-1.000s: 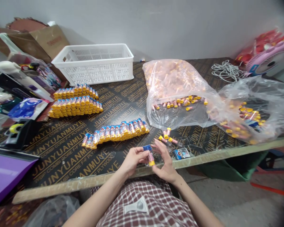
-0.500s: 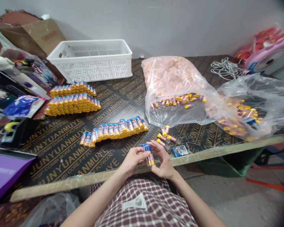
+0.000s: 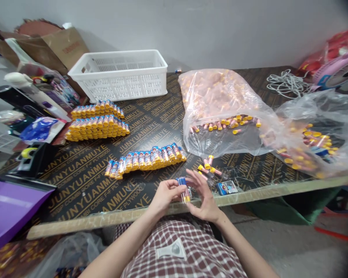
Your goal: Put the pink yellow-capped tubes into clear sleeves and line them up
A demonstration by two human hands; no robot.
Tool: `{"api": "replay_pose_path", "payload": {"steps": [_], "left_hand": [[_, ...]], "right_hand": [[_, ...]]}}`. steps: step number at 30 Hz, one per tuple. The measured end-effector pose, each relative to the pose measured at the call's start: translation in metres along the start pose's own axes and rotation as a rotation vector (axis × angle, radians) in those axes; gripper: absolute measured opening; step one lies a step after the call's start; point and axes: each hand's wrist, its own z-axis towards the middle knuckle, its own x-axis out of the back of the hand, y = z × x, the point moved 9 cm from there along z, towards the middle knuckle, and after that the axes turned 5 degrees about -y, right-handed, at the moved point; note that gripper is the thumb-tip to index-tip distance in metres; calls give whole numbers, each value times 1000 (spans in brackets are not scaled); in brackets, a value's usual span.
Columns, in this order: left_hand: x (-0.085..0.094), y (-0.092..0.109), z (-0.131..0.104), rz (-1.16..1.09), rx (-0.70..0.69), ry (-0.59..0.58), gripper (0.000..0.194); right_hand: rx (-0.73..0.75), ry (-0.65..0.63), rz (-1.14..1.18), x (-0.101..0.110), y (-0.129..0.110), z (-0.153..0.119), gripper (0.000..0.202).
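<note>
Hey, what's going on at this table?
The person's left hand holds a small tube with blue and yellow ends; the right hand curves open beside it. A row of similar tubes lies ahead, with a stack of more before the white basket. To the right, a plastic bag holds many yellow-capped pieces.

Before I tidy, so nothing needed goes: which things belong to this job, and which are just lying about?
Job, it seems: tube in the left hand, rows of tubes, loose tubes, labels, bag.

Apparently just lying about: fan, cable, blue packet.
</note>
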Motion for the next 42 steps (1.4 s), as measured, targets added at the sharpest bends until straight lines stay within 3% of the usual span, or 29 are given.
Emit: {"api": "replay_pose_path", "payload": {"steps": [2, 6, 9, 12, 16, 19, 21, 24, 26, 28, 35, 42], "left_hand": [[23, 26, -4, 113, -108, 119, 34], [80, 100, -15, 365, -391, 431, 40], [106, 140, -14, 652, -477, 616, 46], [108, 157, -1, 944, -456, 670, 47], [90, 165, -4, 1205, -517, 754, 43], [68, 155, -19, 1218, -653, 768, 36], [47, 130, -12, 1218, -665, 590, 34], [16, 72, 16, 1315, -513, 235, 22], [11, 42, 33, 1402, -400, 154, 22], [12, 24, 44, 1448, -328, 140, 21], [21, 11, 46, 1302, -269, 133, 8], [14, 5, 36, 1418, -259, 141, 15]], "right_hand": [[3, 37, -4, 11, 2, -1, 85], [-48, 162, -28, 39, 16, -8, 77], [-98, 191, -79, 46, 22, -10, 72], [-113, 169, -158, 43, 19, -8, 67], [-89, 165, -324, 45, 11, -4, 61], [-94, 250, -551, 61, 13, -5, 44], [-91, 288, -693, 69, 19, -6, 30], [-113, 227, -885, 68, 35, -2, 23], [-140, 165, -968, 64, 45, 0, 24], [-158, 128, -996, 61, 51, 2, 28], [-195, 90, -1012, 58, 56, 0, 33], [-167, 148, -864, 59, 33, 4, 41]]}}
